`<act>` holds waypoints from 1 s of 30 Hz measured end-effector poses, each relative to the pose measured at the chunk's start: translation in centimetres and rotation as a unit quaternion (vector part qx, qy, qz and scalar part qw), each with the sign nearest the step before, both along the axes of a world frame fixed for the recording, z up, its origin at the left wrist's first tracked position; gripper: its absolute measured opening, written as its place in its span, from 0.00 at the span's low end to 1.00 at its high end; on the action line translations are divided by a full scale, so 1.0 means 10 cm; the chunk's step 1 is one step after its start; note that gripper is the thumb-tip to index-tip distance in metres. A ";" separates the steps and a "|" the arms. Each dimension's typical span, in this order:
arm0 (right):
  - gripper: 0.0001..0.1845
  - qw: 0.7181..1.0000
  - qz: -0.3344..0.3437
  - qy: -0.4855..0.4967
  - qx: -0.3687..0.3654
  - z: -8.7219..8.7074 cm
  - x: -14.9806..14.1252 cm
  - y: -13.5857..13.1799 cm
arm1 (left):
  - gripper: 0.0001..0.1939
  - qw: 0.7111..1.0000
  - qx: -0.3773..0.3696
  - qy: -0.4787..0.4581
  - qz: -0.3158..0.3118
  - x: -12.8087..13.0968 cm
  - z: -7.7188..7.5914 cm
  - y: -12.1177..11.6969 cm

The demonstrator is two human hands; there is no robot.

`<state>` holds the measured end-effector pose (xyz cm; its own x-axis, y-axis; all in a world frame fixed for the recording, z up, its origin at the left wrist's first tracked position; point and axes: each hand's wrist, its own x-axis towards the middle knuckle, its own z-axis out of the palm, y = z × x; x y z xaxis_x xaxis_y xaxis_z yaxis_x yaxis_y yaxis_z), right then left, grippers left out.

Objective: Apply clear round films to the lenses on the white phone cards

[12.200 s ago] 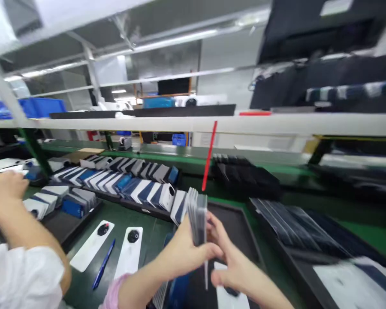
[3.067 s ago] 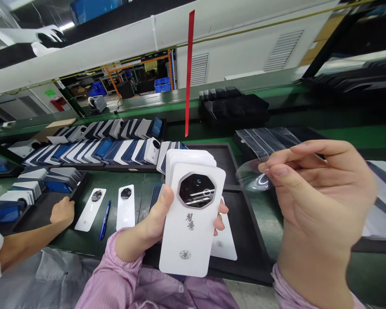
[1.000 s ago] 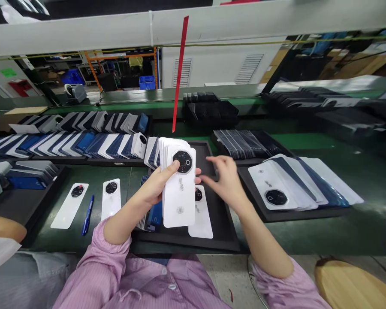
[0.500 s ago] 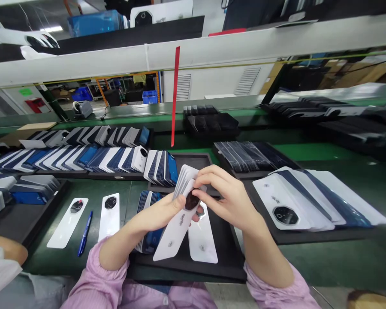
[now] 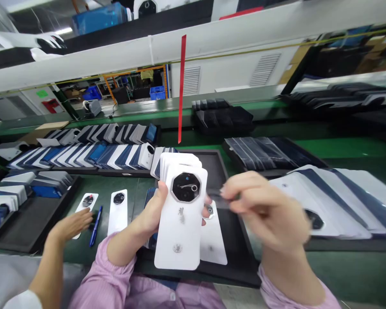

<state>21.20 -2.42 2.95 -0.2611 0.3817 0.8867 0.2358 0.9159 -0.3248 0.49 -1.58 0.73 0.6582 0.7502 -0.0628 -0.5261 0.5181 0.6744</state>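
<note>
My left hand (image 5: 154,212) grips a fanned stack of white phone back covers (image 5: 180,214), the front one showing a dark octagonal camera ring. My right hand (image 5: 266,210) is blurred to the right of the stack, its fingers pinched together near the camera ring; I cannot make out what they hold. Under the stack another white cover (image 5: 214,238) lies flat in a black tray (image 5: 241,262).
A co-worker's hand (image 5: 72,223) reaches toward a white cover (image 5: 117,212) and a blue pen (image 5: 94,221) on the green bench. Rows of white and blue covers (image 5: 93,154) fill black trays at left. More covers (image 5: 337,197) lie fanned at right. A red strip (image 5: 181,90) hangs overhead.
My left hand raised the stack upright to face me. My right hand pulled away from the camera ring to the right. The co-worker's hand came in at lower left.
</note>
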 end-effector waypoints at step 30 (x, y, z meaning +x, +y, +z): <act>0.13 0.843 -0.037 0.407 -0.349 0.06 -0.02 0.11 | 0.44 0.996 0.070 -0.033 -0.039 -0.06 0.11 -0.21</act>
<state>21.00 -1.29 3.50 0.3729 0.8736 0.3128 -0.2782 0.4269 -0.8605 -0.11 -3.64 1.87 0.7142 0.6948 0.0848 -0.5334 0.4618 0.7087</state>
